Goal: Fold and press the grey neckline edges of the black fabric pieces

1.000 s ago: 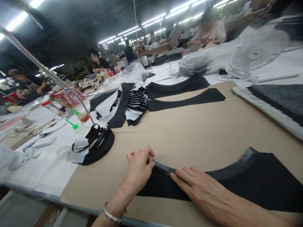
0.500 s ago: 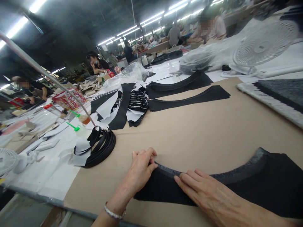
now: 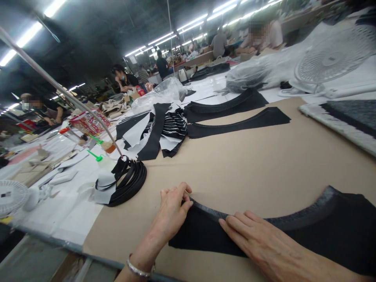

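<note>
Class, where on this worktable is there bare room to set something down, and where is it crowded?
Bare tan sheet lies between the two long black pieces and the curved black piece, and between the black coil and the left hand. It is crowded around the green-spouted bottles and striped fabric.

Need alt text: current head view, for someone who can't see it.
A bare left hand pinches the left end of a curved black fabric-like piece; a bare right hand rests on it at its concave edge. Beneath is a flat tan sheet; beyond, two more curved black pieces.
</note>
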A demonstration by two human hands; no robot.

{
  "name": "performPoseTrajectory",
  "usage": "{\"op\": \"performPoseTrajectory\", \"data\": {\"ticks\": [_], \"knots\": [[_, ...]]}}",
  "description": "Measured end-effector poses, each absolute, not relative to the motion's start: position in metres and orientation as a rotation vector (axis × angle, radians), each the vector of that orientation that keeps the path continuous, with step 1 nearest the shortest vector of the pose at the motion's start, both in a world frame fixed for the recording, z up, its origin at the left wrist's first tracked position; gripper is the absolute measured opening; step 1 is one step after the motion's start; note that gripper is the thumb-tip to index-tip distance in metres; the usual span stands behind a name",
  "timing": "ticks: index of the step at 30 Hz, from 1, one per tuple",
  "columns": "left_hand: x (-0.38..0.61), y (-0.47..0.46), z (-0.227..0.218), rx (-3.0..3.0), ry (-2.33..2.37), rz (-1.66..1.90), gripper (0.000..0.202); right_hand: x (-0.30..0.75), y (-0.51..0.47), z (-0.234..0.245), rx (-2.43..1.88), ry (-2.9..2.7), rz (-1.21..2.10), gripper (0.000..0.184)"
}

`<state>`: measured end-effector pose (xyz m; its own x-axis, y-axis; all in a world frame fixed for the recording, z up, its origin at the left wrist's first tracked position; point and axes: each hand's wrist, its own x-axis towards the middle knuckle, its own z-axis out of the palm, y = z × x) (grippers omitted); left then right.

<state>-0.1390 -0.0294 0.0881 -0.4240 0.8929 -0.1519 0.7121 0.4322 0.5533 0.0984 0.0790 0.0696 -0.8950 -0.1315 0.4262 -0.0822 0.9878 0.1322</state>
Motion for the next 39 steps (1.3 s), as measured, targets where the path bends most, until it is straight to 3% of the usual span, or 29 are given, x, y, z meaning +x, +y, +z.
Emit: {"op": "performPoseTrajectory", "data": {"ticks": [8,16,29,39], "knots": [[-0.15,-0.028,0.094,1.259,2.068,0.705,0.018,0.1,0.081,0.067,0.149,-2.664,-0.141,0.057],[-0.154,-0.026,0.085,1.302,2.169,0.638,0.022,0.099,0.083,0.066,0.164,-2.65,-0.04,0.065],[-0.158,-0.031,0.08,1.203,2.225,0.676,0.02,0.101,0.079,0.037,0.156,-2.628,-0.227,0.063],[-0.155,-0.033,0.077,1.137,2.258,0.745,0.019,0.067,0.066,0.084,0.032,-2.623,0.003,0.052]]}}
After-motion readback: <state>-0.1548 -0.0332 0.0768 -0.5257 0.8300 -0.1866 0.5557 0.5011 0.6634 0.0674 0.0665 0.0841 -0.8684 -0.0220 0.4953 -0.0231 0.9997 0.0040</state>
